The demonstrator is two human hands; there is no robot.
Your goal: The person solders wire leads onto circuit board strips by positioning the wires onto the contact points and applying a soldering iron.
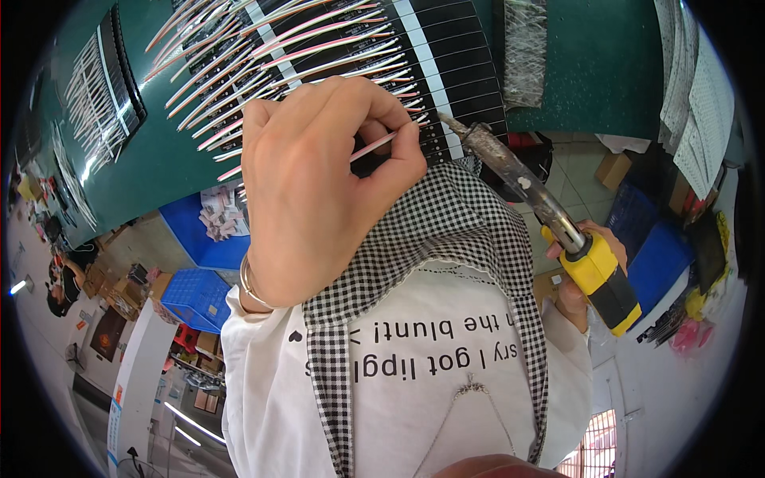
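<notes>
My left hand (307, 179) is closed in a pinch on a thin pink and white wire (373, 146), low over the near edge of a black panel of side-by-side strips (466, 68). Rows of similar white, pink and orange wires (295, 60) stick out leftward from that panel. In my right hand (610, 243) is a soldering iron (518, 179) with a yellow and black handle. Its tip points up and left, close to the wire's end at the panel; I cannot tell whether they touch. My left palm and part of the wire are hidden.
The green table (590, 72) carries a bundle in clear wrap (524, 52) at the right and another wired black panel (107, 88) at the far left. Blue crates (195, 299) stand below on the left. White perforated sheets (705, 119) hang at the far right.
</notes>
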